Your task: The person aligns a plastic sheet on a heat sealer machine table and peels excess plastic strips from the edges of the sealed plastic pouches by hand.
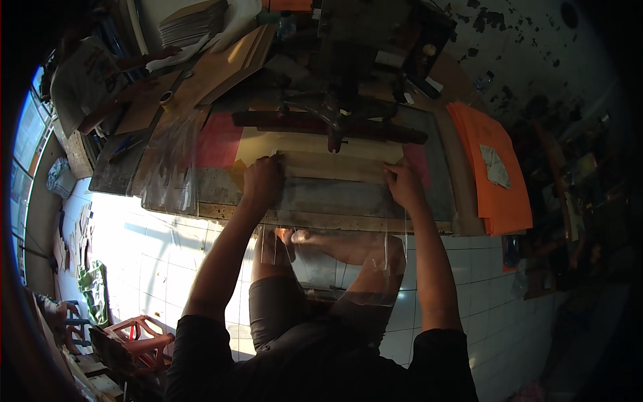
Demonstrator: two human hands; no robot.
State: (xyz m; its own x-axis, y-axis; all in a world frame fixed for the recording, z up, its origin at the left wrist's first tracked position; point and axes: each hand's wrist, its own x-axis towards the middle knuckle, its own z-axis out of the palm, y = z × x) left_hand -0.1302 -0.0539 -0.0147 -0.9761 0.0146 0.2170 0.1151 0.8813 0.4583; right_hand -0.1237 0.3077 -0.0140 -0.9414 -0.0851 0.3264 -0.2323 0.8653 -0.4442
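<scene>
A clear plastic sheet [338,195] lies across the near part of the worktable [224,191] and hangs over its front edge toward my lap. My left hand [264,179] is closed on its far left corner, fingers curled. At the far right corner my right hand [404,185] pinches the sheet between thumb and fingers. Beyond my hands a yellowish sheet [321,143] lies flat, with pink pieces [220,139] at its sides. Just above it sits the long dark reddish bar [301,122] of a machine, which partly covers the yellowish sheet.
Loose clear plastic [171,157] drapes over the table's left side. Orange sheets [499,191] lie at the right edge with a small pale piece on top. Cardboard [234,63] and a tape roll [167,100] are at the far left, near another person [90,80]. A reddish stool [139,338] stands lower left.
</scene>
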